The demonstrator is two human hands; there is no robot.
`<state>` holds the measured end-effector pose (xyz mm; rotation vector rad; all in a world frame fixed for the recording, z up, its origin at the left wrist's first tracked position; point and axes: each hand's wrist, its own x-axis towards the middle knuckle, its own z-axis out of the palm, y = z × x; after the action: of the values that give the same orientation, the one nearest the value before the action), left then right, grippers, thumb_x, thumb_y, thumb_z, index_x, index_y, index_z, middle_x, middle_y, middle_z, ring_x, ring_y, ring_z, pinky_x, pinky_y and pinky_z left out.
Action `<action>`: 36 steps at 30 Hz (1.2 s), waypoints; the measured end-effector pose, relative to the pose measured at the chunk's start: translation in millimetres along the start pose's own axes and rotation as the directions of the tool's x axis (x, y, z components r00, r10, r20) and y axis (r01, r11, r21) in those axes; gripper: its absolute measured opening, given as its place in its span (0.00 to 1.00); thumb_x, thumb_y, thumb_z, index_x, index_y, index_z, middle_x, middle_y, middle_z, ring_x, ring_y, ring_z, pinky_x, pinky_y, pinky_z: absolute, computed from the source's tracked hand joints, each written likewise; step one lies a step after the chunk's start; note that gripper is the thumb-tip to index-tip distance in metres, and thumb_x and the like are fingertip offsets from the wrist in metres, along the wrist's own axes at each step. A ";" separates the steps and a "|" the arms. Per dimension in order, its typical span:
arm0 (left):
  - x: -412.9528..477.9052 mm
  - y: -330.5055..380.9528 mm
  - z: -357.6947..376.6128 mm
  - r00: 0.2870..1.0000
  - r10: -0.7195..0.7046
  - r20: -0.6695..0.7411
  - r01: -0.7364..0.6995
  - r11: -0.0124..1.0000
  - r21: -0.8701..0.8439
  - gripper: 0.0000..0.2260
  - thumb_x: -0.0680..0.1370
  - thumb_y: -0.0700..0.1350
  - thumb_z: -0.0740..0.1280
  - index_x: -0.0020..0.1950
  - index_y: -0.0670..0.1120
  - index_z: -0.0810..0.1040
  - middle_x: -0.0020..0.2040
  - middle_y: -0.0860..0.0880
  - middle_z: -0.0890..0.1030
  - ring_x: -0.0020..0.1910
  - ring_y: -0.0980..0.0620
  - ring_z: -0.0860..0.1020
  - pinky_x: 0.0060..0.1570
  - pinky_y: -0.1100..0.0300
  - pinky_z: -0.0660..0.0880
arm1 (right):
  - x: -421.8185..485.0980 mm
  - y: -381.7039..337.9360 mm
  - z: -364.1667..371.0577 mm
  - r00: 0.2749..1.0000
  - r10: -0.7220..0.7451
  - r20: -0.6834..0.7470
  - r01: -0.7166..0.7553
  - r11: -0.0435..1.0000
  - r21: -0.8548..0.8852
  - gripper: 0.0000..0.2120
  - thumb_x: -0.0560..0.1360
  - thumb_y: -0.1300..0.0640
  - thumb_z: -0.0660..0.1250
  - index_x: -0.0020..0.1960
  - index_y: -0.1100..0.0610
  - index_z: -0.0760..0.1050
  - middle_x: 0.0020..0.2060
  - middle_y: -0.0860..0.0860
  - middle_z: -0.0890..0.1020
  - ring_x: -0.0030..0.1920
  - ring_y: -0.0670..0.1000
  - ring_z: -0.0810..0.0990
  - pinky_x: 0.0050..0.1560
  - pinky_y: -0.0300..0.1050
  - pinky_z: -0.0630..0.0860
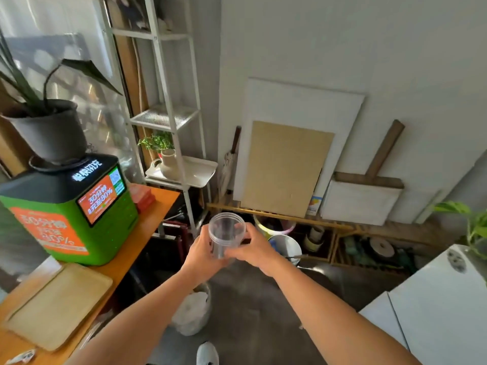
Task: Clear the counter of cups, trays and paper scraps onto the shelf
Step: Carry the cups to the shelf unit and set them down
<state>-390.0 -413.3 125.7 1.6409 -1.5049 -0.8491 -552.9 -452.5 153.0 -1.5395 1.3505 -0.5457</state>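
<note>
Cup: a clear round plastic cup [226,233] is held upright in the air, off the counter, past its far end
Left hand: the left hand [204,250] is wrapped round the left side of the cup, and its grip is curled tight on it
Right hand: the right hand [254,248] is curled round the right side, and its grip is pinching the cup too
Counter: a long orange wooden counter [160,204] is seen on the left
Tray: a flat pale wooden tray [60,304] is laid on the near part of the counter
Paper: a small white paper scrap [21,359] is seen at the near edge of the counter
Box: a big green and black box with an orange screen [68,206] is set behind the wooden tray, and a dark grey plant pot [50,133] is stood on top
Shelf: a tall white metal shelf [168,117] is stood by the far end of the counter, and a white tray [196,172] with a pale vase of green leaves [168,165] is kept on it
</note>
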 end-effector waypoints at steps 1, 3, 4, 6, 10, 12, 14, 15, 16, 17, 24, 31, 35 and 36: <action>13.7 -0.4 -1.1 1.000 0.000 0.007 0.000 1.000 -0.002 0.40 0.59 0.61 0.80 0.64 0.64 0.61 0.55 0.63 0.75 0.55 0.56 0.78 0.47 0.64 0.74 | 12.9 -2.1 -3.3 1.000 0.005 -0.001 -0.005 1.000 0.002 0.38 0.61 0.46 0.81 0.67 0.42 0.68 0.61 0.46 0.76 0.61 0.51 0.76 0.60 0.56 0.79; 43.6 -1.7 -5.4 1.000 0.005 0.011 -0.005 1.000 -0.003 0.39 0.61 0.57 0.81 0.64 0.61 0.62 0.57 0.60 0.76 0.57 0.56 0.77 0.51 0.61 0.73 | 43.3 -9.1 -9.7 1.000 0.010 0.005 -0.010 1.000 0.000 0.38 0.61 0.47 0.81 0.66 0.41 0.68 0.61 0.46 0.77 0.61 0.51 0.76 0.61 0.56 0.79; 57.0 -1.8 -8.3 1.000 0.011 0.010 -0.011 1.000 -0.003 0.39 0.62 0.55 0.82 0.66 0.59 0.63 0.59 0.58 0.77 0.58 0.55 0.77 0.52 0.60 0.73 | 57.3 -13.6 -12.5 1.000 0.011 0.011 -0.011 1.000 0.002 0.37 0.61 0.47 0.81 0.66 0.40 0.68 0.60 0.45 0.77 0.61 0.51 0.77 0.60 0.56 0.79; 91.0 -5.1 -16.6 1.000 0.020 0.007 -0.020 1.000 -0.006 0.40 0.63 0.53 0.82 0.68 0.56 0.64 0.61 0.56 0.77 0.59 0.55 0.76 0.55 0.59 0.73 | 91.7 -26.3 -17.0 0.999 0.020 0.027 -0.020 1.000 0.014 0.36 0.61 0.47 0.81 0.63 0.37 0.66 0.56 0.43 0.76 0.59 0.50 0.77 0.58 0.55 0.80; 159.4 -12.4 -38.5 1.000 0.009 0.007 -0.009 1.000 0.007 0.39 0.64 0.50 0.82 0.68 0.54 0.65 0.60 0.54 0.78 0.59 0.54 0.77 0.56 0.57 0.74 | 159.1 -50.9 -21.0 0.999 0.025 0.038 -0.025 1.000 0.010 0.37 0.61 0.48 0.81 0.65 0.40 0.68 0.59 0.45 0.77 0.60 0.50 0.76 0.63 0.55 0.76; 191.9 -18.6 -49.7 1.000 0.005 0.012 -0.006 1.000 0.018 0.39 0.64 0.51 0.82 0.68 0.54 0.64 0.59 0.57 0.77 0.57 0.56 0.76 0.51 0.64 0.71 | 193.2 -62.0 -20.8 0.999 0.015 0.052 -0.015 1.000 0.003 0.37 0.62 0.49 0.81 0.66 0.42 0.69 0.60 0.46 0.77 0.61 0.49 0.76 0.64 0.55 0.75; 219.1 -23.6 -59.5 1.000 0.004 0.016 -0.004 1.000 0.011 0.39 0.64 0.51 0.82 0.68 0.56 0.63 0.56 0.61 0.76 0.54 0.61 0.75 0.47 0.70 0.68 | 222.0 -70.8 -20.2 0.998 0.010 0.054 -0.011 1.000 0.014 0.37 0.62 0.50 0.81 0.67 0.43 0.69 0.60 0.46 0.77 0.61 0.49 0.76 0.63 0.55 0.76; 231.5 -26.4 -63.4 1.000 0.003 0.015 -0.004 1.000 0.007 0.39 0.64 0.50 0.82 0.68 0.57 0.63 0.55 0.62 0.75 0.52 0.62 0.75 0.45 0.72 0.67 | 235.9 -73.4 -19.2 0.999 0.009 0.053 -0.010 1.000 0.024 0.37 0.62 0.50 0.81 0.67 0.43 0.69 0.60 0.46 0.77 0.61 0.48 0.76 0.63 0.55 0.76; 241.9 -29.4 -66.5 1.000 -0.004 0.012 0.004 1.000 0.012 0.39 0.64 0.50 0.82 0.67 0.58 0.63 0.53 0.64 0.75 0.50 0.64 0.75 0.44 0.73 0.67 | 247.9 -74.9 -17.8 0.998 0.013 0.056 -0.015 0.999 0.029 0.38 0.61 0.50 0.81 0.67 0.43 0.69 0.59 0.46 0.77 0.60 0.48 0.76 0.62 0.55 0.77; 251.7 -32.7 -69.1 1.000 -0.014 0.010 0.014 1.000 0.021 0.38 0.64 0.51 0.82 0.66 0.60 0.62 0.52 0.65 0.75 0.49 0.67 0.75 0.42 0.73 0.67 | 259.8 -76.0 -16.4 0.998 0.022 0.063 -0.024 0.999 0.032 0.39 0.60 0.49 0.81 0.67 0.43 0.69 0.59 0.45 0.77 0.60 0.48 0.77 0.61 0.55 0.77; 314.3 -58.5 -82.7 0.998 -0.063 0.007 0.063 0.998 -0.015 0.37 0.63 0.51 0.81 0.65 0.63 0.62 0.56 0.62 0.77 0.54 0.65 0.76 0.50 0.68 0.73 | 330.5 -88.8 -11.3 0.990 0.024 0.139 -0.029 0.999 0.032 0.39 0.60 0.47 0.80 0.67 0.40 0.68 0.57 0.43 0.77 0.57 0.48 0.79 0.59 0.55 0.79; 392.5 -80.5 -81.3 0.992 -0.124 -0.021 0.123 0.992 -0.035 0.37 0.62 0.54 0.80 0.65 0.62 0.63 0.55 0.58 0.80 0.52 0.60 0.80 0.45 0.67 0.75 | 420.5 -93.6 -24.2 0.978 0.016 0.208 -0.022 0.999 0.025 0.37 0.65 0.53 0.80 0.69 0.44 0.67 0.59 0.47 0.77 0.59 0.51 0.79 0.61 0.56 0.78; 455.0 -86.2 -77.2 0.984 -0.162 -0.071 0.159 0.986 -0.050 0.41 0.62 0.54 0.79 0.70 0.54 0.64 0.58 0.54 0.80 0.55 0.54 0.80 0.53 0.55 0.78 | 493.9 -100.1 -39.3 0.961 -0.004 0.276 0.013 0.999 -0.031 0.37 0.66 0.52 0.79 0.70 0.44 0.66 0.60 0.48 0.76 0.57 0.50 0.78 0.61 0.52 0.78; 469.1 -85.8 -76.8 0.981 -0.175 -0.085 0.172 0.984 -0.043 0.42 0.63 0.52 0.79 0.71 0.53 0.63 0.59 0.52 0.80 0.56 0.51 0.80 0.56 0.51 0.79 | 509.5 -103.0 -43.4 0.958 -0.009 0.286 0.022 0.999 -0.041 0.37 0.67 0.52 0.79 0.71 0.44 0.65 0.61 0.49 0.76 0.57 0.49 0.78 0.60 0.50 0.77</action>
<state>-237.3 -870.6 95.8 1.7787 -1.2934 -0.8790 -395.6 -949.3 128.8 -1.5965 1.1346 -0.2902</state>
